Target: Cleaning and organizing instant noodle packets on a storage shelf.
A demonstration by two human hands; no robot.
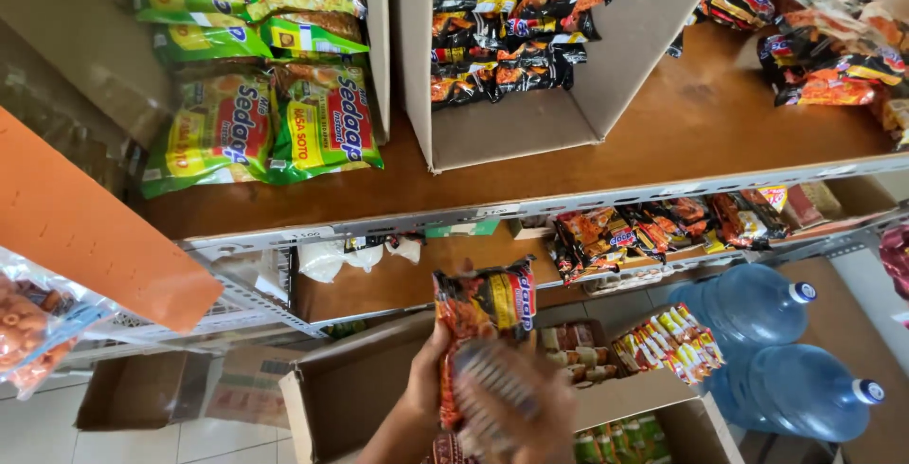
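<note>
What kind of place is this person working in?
Most likely a small grocery shop or its stockroom: metal shelves hold cardboard boxes of instant noodle packets, and big water jugs stand on the floor. The hands hold more packets.

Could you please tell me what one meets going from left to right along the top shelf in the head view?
Green noodle packets → open cardboard box of dark noodle packets → bare brown shelf board → loose heap of dark and orange packets.
</note>
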